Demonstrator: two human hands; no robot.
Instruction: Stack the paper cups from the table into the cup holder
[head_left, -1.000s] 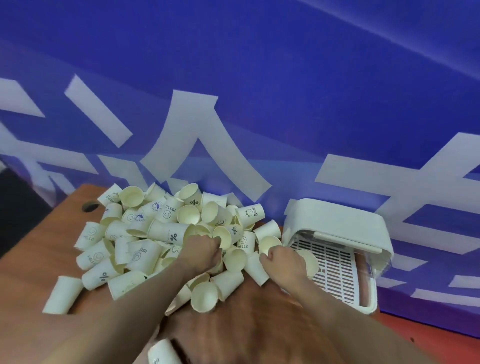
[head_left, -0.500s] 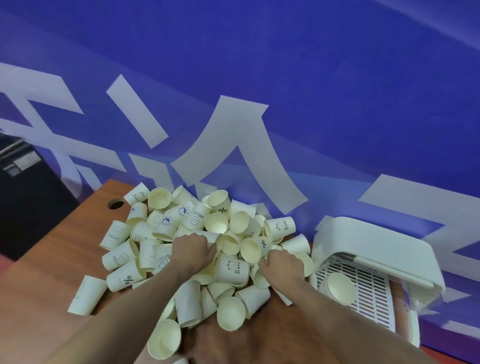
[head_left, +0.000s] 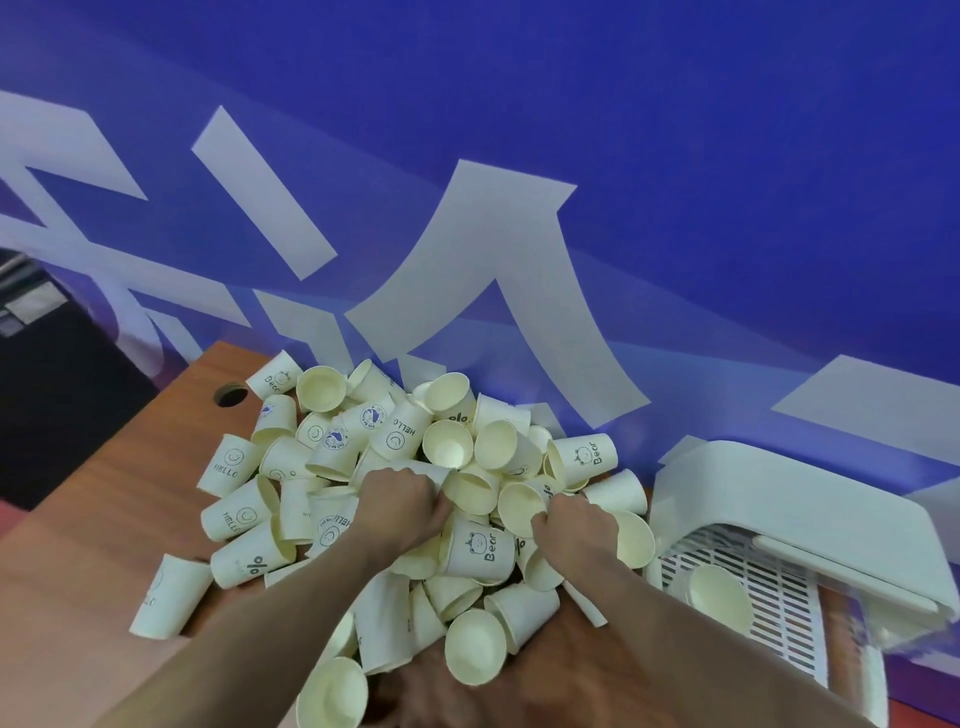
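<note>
Several cream paper cups (head_left: 480, 545), some printed "Bear" or "HELLO", lie heaped on the wooden table (head_left: 88, 545). My left hand (head_left: 400, 506) is buried in the middle of the heap, fingers curled round a cup lying on its side. Just to its right, my right hand (head_left: 574, 525) pinches the rim of another cup (head_left: 519, 506). The white cup holder (head_left: 779, 514) stands at the right, with a slatted tray below its hood. One cup (head_left: 719, 597) lies on that tray.
A blue wall with large white shapes (head_left: 498, 291) rises directly behind the table. A round cable hole (head_left: 230, 395) sits near the table's far left corner. Loose cups (head_left: 169, 597) spill toward the front and left edges. A dark floor area lies to the left.
A cup that was at my right hand beside the holder now lies on the tray. My right hand has come back into the heap. My left hand stays in the pile.
</note>
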